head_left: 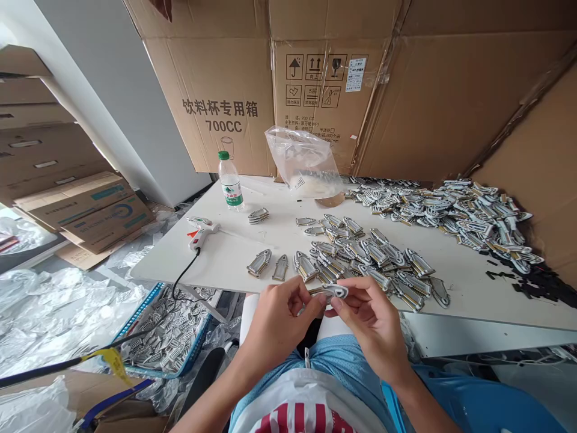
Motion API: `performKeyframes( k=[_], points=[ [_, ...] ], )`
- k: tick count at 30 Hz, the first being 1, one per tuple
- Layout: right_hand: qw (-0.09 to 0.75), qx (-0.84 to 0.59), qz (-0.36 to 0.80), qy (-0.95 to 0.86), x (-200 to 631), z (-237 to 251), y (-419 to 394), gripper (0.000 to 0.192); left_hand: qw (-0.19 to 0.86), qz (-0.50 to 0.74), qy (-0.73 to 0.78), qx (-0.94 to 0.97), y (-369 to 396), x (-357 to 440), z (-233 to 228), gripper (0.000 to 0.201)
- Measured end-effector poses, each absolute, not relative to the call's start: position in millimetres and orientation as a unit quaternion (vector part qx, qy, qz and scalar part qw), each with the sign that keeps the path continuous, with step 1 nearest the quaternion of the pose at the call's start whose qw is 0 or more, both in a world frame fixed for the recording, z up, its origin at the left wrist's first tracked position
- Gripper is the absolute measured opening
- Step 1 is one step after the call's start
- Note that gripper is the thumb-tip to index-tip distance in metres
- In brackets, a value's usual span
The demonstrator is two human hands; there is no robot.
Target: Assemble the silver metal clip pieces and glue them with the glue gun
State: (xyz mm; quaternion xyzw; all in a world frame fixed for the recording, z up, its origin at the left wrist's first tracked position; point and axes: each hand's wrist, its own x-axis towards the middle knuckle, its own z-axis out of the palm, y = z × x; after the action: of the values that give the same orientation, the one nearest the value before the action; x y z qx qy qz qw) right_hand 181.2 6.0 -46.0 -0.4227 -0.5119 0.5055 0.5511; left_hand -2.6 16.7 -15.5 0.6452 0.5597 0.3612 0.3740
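Head view shows the left hand (286,313) and right hand (374,319) close together at the near edge of the counter (171,267), both pinching a small grey piece (336,291) above the lap. It looks light and fairly stiff, perhaps smooth enough to slip, so its outer rim seems the surest hold; how fragile it is, I cannot tell. Similar pieces (360,245) crowd the counter just beyond and would get in the way straight ahead. A larger heap (473,216) covers the far right, with black scraps (543,287) beside it. On the left lies a glue gun (198,237), its cable (183,276) hanging over the edge above a blue basket (195,347); farther back are a bottle (231,189) and a clear bag (306,162).
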Motion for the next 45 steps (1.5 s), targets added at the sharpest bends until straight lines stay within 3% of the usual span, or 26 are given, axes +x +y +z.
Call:
performKeyframes(
  k=[16,27,32,40,45],
  points=[
    [0.504,-0.437,0.587,-0.459,188,-52,17,0.04,0.335,0.319,0.544,0.7,18,-5,-14,0.03],
    [0.531,-0.451,0.567,-0.439,183,-56,20,0.044,0.173,0.227,0.581,0.762,20,-8,-22,0.033],
    [0.519,-0.453,0.568,-0.451,182,-56,21,0.051,0.158,0.218,0.594,0.758,23,-20,-14,0.028],
    [0.555,-0.468,0.486,-0.487,209,-51,32,0.032,0.036,0.147,0.758,0.635,45,-46,-18,0.037],
    [0.585,-0.481,0.455,-0.47,223,-50,37,0.028,0.001,0.091,0.776,0.624,57,-35,-30,0.039]
  ],
)
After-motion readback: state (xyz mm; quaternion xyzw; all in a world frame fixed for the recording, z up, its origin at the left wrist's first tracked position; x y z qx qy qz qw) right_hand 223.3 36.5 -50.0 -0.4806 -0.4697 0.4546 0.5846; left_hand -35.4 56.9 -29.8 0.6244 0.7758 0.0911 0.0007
